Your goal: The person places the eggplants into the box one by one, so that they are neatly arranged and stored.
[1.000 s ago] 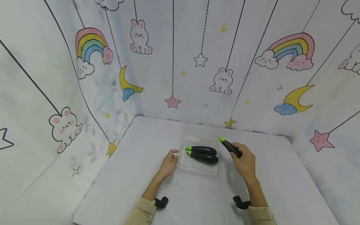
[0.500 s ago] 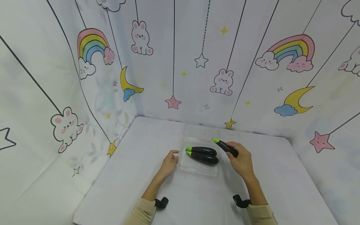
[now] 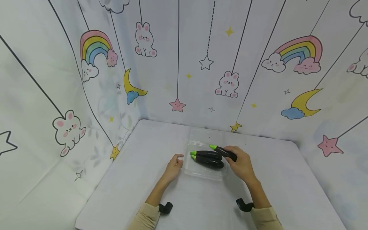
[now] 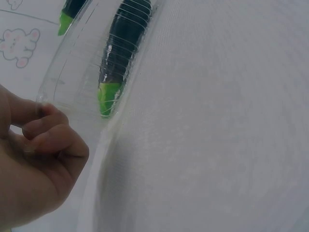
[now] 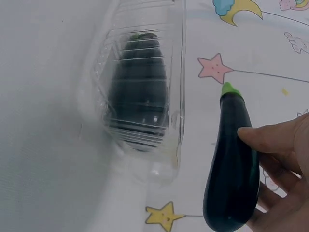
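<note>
Right grip (image 3: 241, 162) had an eggplant (image 5: 231, 159), thumb on one side and fingers round the other, so it was closed just as far as the thing's width. That one was in the air over the right side of a clear plastic tray (image 3: 202, 175), green tip pointing away and to the left. Left grip (image 3: 172, 167) wasn't holding anything, fingers loosely curled, index finger stretched out to the tray's left edge.

Two more eggplants (image 3: 208, 159) were lying side by side in the tray, stems left, and they hogged the middle of it. From the head view the held one overlapped the far one's fat end, so that pair was what stood in the way, plus the tray's raised rim. The clear lid (image 3: 205, 135) was flipped back behind it, toward the cartoon backdrop (image 3: 161, 64). All of it sat on a white bench (image 3: 143, 153). Tan sleeves (image 3: 265, 217) on both arms.
</note>
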A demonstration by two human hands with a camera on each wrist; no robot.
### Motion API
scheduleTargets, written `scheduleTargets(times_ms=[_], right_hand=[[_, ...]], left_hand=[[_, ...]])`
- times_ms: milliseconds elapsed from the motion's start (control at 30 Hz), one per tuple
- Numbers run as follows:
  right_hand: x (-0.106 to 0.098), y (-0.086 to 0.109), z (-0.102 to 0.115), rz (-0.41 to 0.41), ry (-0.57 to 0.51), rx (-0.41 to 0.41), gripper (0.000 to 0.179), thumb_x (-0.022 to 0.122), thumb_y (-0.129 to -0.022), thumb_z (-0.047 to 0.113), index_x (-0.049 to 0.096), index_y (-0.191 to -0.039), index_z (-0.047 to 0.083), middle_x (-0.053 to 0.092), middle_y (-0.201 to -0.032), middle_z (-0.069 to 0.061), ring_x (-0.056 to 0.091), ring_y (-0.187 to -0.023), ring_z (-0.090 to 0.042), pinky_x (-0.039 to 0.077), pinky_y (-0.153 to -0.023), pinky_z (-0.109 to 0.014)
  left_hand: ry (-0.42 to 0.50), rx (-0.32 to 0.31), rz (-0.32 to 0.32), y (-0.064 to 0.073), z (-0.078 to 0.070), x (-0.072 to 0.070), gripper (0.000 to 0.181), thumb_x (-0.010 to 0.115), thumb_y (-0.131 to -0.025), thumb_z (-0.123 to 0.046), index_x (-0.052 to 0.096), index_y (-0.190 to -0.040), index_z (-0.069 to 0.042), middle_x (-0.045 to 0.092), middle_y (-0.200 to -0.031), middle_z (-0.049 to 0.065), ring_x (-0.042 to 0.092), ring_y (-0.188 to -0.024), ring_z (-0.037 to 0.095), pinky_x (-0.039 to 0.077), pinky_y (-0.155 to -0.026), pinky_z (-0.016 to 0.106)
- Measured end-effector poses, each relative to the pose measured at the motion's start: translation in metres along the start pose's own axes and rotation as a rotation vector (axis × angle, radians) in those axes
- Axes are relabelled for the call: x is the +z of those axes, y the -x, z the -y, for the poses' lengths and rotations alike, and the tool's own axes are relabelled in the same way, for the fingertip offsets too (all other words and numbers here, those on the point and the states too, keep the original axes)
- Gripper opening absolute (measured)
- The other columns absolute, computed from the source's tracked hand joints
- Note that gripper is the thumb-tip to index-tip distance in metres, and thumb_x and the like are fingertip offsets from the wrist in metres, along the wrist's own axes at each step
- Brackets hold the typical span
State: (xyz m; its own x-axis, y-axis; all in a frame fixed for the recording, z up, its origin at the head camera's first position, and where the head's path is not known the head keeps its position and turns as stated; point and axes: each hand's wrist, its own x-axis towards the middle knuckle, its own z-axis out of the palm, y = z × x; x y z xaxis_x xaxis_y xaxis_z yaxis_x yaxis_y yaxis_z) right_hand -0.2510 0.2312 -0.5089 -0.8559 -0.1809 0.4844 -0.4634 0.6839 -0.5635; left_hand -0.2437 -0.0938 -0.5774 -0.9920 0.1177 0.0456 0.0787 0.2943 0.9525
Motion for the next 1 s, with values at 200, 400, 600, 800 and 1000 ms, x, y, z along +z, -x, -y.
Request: scheduleTargets(times_ms=[200, 400, 600, 800, 1000], right_hand=[[0.005, 0.000, 0.005, 0.055, 0.006, -0.006, 0.047, 0.082, -0.085, -0.005, 0.072, -0.127, 0.012, 0.069, -0.131, -0.004, 0.064, -0.124, -0.032, 0.050, -0.102, -0.053], [0.011, -0.001, 0.009, 0.088, 0.000, -0.041, 0.047, 0.083, -0.084, -0.005, 0.073, -0.127, 0.012, 0.069, -0.132, -0.003, 0.062, -0.127, -0.029, 0.048, -0.106, -0.051], [0.018, 0.001, 0.011, 0.132, 0.004, -0.052, 0.047, 0.083, -0.084, -0.004, 0.073, -0.127, 0.011, 0.068, -0.133, -0.003, 0.062, -0.128, -0.029, 0.049, -0.105, -0.051], [0.025, 0.004, 0.016, 0.173, 0.010, -0.063, 0.045, 0.084, -0.084, -0.004, 0.073, -0.125, 0.010, 0.068, -0.132, -0.001, 0.062, -0.128, -0.028, 0.050, -0.105, -0.051], [0.032, 0.007, 0.019, 0.198, 0.017, -0.092, 0.047, 0.085, -0.082, -0.005, 0.074, -0.124, 0.013, 0.068, -0.131, 0.000, 0.063, -0.127, -0.027, 0.051, -0.103, -0.051]], left_hand=[[0.005, -0.010, 0.004, 0.000, 0.001, 0.001, 0.034, 0.048, -0.110, -0.012, 0.052, -0.142, 0.000, 0.059, -0.091, 0.010, 0.049, -0.074, 0.016, 0.042, -0.064, 0.026], [-0.001, -0.004, -0.003, 0.000, 0.002, 0.001, 0.034, 0.049, -0.110, -0.012, 0.053, -0.141, 0.000, 0.059, -0.090, 0.009, 0.048, -0.073, 0.015, 0.041, -0.064, 0.025], [-0.010, 0.007, -0.002, -0.001, 0.002, 0.001, 0.034, 0.049, -0.110, -0.012, 0.053, -0.141, 0.001, 0.059, -0.089, 0.008, 0.049, -0.073, 0.015, 0.042, -0.064, 0.026], [-0.020, 0.009, -0.007, -0.001, 0.002, 0.001, 0.034, 0.050, -0.110, -0.012, 0.053, -0.141, 0.000, 0.058, -0.088, 0.006, 0.049, -0.073, 0.015, 0.042, -0.065, 0.026], [-0.015, 0.015, -0.005, 0.000, 0.003, 0.000, 0.033, 0.050, -0.109, -0.011, 0.053, -0.140, 0.000, 0.056, -0.086, 0.003, 0.048, -0.070, 0.013, 0.040, -0.062, 0.024]])
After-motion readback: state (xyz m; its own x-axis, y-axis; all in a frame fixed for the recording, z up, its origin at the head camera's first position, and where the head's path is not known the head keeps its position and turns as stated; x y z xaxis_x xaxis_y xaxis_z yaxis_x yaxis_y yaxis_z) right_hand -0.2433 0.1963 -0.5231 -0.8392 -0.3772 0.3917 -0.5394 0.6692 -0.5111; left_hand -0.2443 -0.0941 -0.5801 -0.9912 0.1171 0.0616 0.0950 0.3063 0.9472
